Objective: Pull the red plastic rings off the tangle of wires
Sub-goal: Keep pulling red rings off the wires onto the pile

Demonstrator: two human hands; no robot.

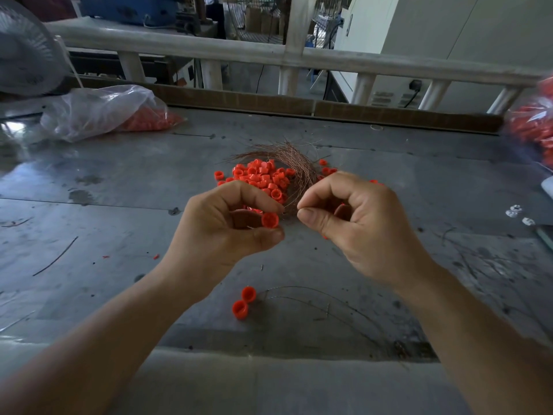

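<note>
My left hand [230,226] pinches a red ring [270,220] steady while my right hand [350,217] grips its copper wire [294,187] to draw it free.

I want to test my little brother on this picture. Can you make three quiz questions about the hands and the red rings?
1. True or false: the left hand pinches a red ring.
2. What does the right hand pinch? A) a screwdriver B) a thin wire C) a plastic bag
3. How many loose rings lie on the table between the two forearms?

Key: 1 true. 2 B; the strand runs back to the copper wire tangle beside the ring pile. 3 two, touching each other.
</note>
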